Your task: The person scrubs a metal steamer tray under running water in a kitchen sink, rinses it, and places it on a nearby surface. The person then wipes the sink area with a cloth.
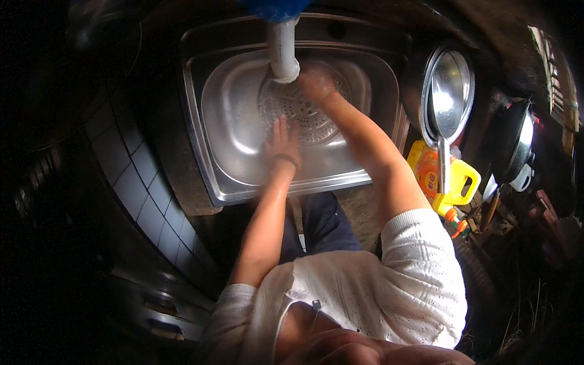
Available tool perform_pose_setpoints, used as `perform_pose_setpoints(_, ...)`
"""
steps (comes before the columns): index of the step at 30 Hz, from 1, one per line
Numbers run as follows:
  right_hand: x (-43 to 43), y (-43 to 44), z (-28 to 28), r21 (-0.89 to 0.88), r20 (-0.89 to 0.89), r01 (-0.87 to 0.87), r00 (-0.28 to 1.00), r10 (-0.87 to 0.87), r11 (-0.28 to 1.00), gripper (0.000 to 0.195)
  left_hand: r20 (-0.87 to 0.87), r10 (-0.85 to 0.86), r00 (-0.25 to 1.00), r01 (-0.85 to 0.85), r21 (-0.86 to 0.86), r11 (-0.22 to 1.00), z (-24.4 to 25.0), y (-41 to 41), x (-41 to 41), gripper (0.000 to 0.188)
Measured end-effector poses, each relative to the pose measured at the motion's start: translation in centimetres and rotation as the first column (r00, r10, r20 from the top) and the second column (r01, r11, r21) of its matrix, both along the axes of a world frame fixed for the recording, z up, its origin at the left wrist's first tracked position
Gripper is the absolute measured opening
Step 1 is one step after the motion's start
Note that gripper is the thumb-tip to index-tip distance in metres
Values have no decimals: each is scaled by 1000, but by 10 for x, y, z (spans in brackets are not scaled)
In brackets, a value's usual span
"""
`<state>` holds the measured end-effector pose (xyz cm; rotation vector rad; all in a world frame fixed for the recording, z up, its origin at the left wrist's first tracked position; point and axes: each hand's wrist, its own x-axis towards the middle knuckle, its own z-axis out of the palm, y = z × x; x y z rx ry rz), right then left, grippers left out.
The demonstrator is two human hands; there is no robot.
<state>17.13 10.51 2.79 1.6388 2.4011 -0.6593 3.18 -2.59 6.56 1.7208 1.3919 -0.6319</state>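
A stainless-steel sink [228, 173] lies before me, and in its basin sits a round perforated metal piece [308, 109], like a steamer plate or strainer. My left hand [284, 146] reaches over its near edge with fingers stretched out and nothing held; whether the fingertips touch the metal is unclear. My right hand [317, 84] is blurred by motion over the far right part of the perforated metal, beside the mouth of a white pipe spout [283, 50]. Its fingers cannot be made out. No water stream is plainly visible.
Right of the sink are a shiny metal basin [466, 86] with a metal ladle [442, 164], a yellow jug [465, 175] with an orange pump top, and a dark wok [513, 150]. A blue object [276, 7] tops the spout. White tiles [141, 196] are at left.
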Motion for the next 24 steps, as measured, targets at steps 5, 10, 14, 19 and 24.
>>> perform_pose_setpoints(5,-56,-80,-31,51,-219,-38,975,48,998,20,11,65,998,-64,-100,993,-46,-20,2,84)
perform_pose_setpoints(10,-10,-26,6,-207,96,-60,992,81,976,24,2,12,1000,-12,-28,1000,5,3,-2,84)
perform_pose_setpoints(14,-11,-48,-2,52,60,-93,994,90,994,29,-14,19,1000,-19,-37,999,11,7,9,81)
perform_pose_setpoints(19,-21,-38,16,-64,-71,-313,949,308,948,26,-47,-48,998,43,-104,994,3,8,5,78)
perform_pose_setpoints(24,-24,-33,7,-74,184,-215,957,225,974,23,-28,-3,1000,3,26,1000,3,0,6,76)
